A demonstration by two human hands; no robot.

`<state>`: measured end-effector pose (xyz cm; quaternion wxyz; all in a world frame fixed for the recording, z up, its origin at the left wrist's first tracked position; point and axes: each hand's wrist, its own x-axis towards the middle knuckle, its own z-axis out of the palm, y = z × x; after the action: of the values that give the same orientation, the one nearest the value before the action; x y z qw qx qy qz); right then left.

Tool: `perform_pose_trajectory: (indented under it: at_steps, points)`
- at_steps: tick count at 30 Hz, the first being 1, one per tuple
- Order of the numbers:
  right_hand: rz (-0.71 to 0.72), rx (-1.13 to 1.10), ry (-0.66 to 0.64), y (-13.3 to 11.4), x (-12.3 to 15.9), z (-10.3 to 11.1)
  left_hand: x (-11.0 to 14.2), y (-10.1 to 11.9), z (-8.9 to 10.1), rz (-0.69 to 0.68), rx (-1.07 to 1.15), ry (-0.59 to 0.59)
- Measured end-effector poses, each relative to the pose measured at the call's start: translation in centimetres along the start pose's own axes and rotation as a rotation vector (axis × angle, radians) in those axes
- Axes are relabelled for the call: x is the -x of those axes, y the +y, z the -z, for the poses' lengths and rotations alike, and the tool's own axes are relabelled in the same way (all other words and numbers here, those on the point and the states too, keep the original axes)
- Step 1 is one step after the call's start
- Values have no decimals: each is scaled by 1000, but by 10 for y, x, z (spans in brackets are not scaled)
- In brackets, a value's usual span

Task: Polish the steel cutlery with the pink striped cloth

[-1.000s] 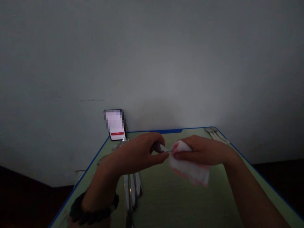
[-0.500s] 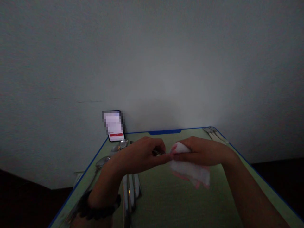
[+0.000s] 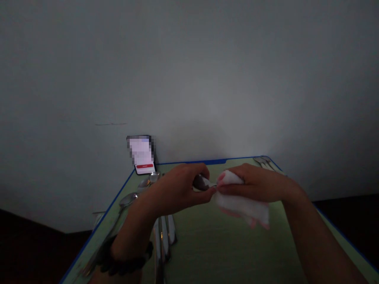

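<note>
My left hand [image 3: 180,187] is closed around the bowl end of a metal spoon [image 3: 203,183], its fingers curled over it. The spoon's neck runs right into a white and pink cloth [image 3: 244,207]. My right hand [image 3: 251,182] pinches this cloth around the handle, and part of the cloth hangs below the fingers. Both hands are held close together above the green table [image 3: 225,252]. The handle's far end is hidden by cloth and fingers.
Several spoons [image 3: 128,199] lie along the table's left side, partly behind my left forearm. Several table knives [image 3: 164,236] lie beside it. Forks [image 3: 265,162] rest at the far right corner. A phone [image 3: 141,154] leans against the wall [image 3: 207,79] at the back left.
My right hand and the cloth have shifted slightly right, away from my left hand. More of the spoon's bowl and neck now shows between the hands.
</note>
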<state>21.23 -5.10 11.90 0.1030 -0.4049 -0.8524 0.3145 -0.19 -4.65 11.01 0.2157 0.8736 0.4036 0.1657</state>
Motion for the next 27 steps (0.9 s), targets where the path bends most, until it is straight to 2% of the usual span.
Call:
perform_pose_trajectory:
  at_steps: [3,10,14,22,27]
  points:
    - [70,29,-28,-4,-2,-1,-2,5,-1,-41,5,-23]
    - [-12,0,-34,3,1,2,2,-4,5,-88,40,-42]
    - [-48,-32,-32,6,3,3,4,-11,7,-72,44,-29]
    - [19,68,-49,1,-6,-6,0,-5,5,-88,4,-41]
    - [28,38,-42,4,-2,-1,1,-6,5,-81,10,3]
